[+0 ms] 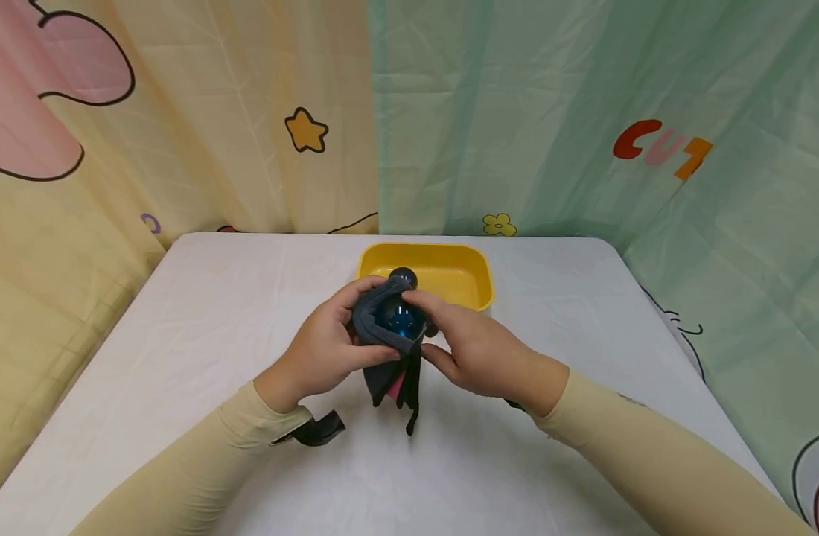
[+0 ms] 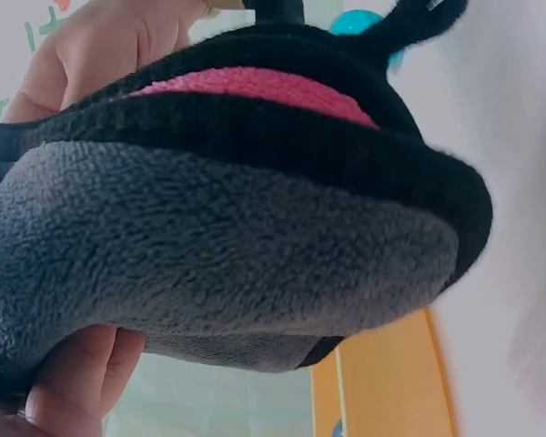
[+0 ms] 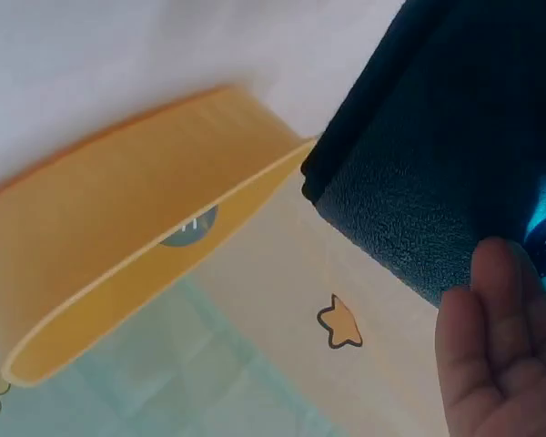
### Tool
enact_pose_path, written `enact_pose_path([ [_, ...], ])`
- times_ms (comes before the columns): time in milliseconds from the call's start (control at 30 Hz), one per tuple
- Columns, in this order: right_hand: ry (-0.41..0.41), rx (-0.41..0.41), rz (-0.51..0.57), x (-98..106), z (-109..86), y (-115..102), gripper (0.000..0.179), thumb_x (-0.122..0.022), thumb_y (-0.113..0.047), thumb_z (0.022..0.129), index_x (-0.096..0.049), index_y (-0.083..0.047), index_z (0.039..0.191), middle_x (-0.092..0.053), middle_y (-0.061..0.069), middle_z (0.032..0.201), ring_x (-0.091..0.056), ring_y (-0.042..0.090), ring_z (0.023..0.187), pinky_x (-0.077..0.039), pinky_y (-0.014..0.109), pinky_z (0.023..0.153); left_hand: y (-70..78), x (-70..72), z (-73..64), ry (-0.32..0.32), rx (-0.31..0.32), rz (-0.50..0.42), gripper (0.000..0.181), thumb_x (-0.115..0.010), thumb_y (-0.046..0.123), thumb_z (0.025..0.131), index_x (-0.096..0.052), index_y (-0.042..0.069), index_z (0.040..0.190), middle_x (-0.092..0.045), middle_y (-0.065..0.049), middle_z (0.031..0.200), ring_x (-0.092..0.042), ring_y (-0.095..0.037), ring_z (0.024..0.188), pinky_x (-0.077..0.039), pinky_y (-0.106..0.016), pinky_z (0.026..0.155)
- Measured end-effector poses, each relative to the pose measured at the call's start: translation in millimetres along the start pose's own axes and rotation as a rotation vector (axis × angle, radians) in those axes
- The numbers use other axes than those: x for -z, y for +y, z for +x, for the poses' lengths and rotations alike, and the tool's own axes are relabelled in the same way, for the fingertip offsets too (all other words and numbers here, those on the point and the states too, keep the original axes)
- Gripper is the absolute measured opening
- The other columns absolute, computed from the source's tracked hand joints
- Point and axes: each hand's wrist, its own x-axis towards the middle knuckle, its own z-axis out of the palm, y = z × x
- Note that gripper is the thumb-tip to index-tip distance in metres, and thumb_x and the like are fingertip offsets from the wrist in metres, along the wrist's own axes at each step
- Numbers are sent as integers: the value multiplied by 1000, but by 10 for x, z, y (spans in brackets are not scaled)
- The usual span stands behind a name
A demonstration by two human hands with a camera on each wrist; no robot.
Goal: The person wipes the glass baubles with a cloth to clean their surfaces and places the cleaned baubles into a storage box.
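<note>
A person's left hand [image 1: 322,346] holds a soft, fuzzy, dark grey cloth piece with black edges and a bright pink inside [image 1: 365,321]; the thumb is in front and the fingers are bent round the back, so the cloth is squeezed between them; a shiny, see-through blue ball [image 1: 404,318] sits in the fold of the cloth, up above the table; the right hand [image 1: 486,350] has its fingers and thumb curved round the right side of the ball, with the thumb down by the low edge of the cloth; thin black strips hang from the bottom of the cloth.

Just behind the hands is a yellow plastic tray with round corners [image 1: 459,277]; a dark round ball [image 3: 189,231] is inside it, partly hidden by the rim; the tray stands on a table with a white cover [image 1: 182,335]; both arms have pale yellow sleeves [image 1: 182,461], and a black strap [image 1: 319,430] sticks out at the left wrist; behind it all hangs a yellow and green curtain [image 1: 550,74] with cartoon pictures.
</note>
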Motion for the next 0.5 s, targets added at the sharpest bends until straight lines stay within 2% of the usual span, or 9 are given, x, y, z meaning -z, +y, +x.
enact_pose_path([
  [100, 9, 9, -152, 6, 13, 0, 67, -76, -21, 98, -42, -11, 155, -75, 5, 121, -72, 20, 98, -63, 35, 91, 11, -5, -11, -7, 6, -12, 82, -85, -5, 83, -45, 9, 152, -58, -18, 148, -69, -30, 118, -62, -29, 94],
  [167, 22, 11, -178, 7, 11, 5, 66, -77, -23, 98, -44, -10, 154, -77, 4, 114, -72, 19, 95, -63, 34, 89, 14, -12, -20, -13, 4, -19, 81, -85, -5, 83, -45, 9, 152, -57, -18, 148, -69, -30, 118, -62, -29, 93],
  [233, 12, -20, -94, 3, 5, 14, 66, -75, -24, 99, -43, -9, 154, -77, 3, 112, -71, 17, 93, -63, 32, 85, 22, -21, -20, -18, -2, -28, 81, -85, -6, 83, -46, 9, 152, -57, -18, 148, -68, -30, 118, -63, -29, 93],
  [400, -19, -136, 320, -34, 4, 44, 42, -60, -24, 108, -49, -3, 143, -75, 3, 98, -65, 13, 82, -60, 28, 73, 28, -37, -21, -25, -13, -10, 79, -85, -6, 83, -47, 10, 151, -58, -18, 146, -69, -30, 114, -63, -29, 91],
  [467, -14, -136, 389, -48, 6, 43, 39, -56, -24, 110, -51, -3, 142, -75, 3, 101, -63, 13, 83, -60, 27, 75, 25, -37, -24, -19, -15, 7, 79, -85, -5, 83, -46, 10, 151, -58, -18, 146, -69, -29, 114, -63, -28, 92],
  [500, -13, -132, 383, -48, 3, 37, 42, -56, -25, 110, -48, -4, 146, -74, 3, 102, -64, 12, 84, -60, 26, 75, 24, -36, -24, -17, -14, 10, 79, -85, -5, 83, -46, 9, 151, -58, -18, 146, -69, -29, 114, -63, -29, 92],
])
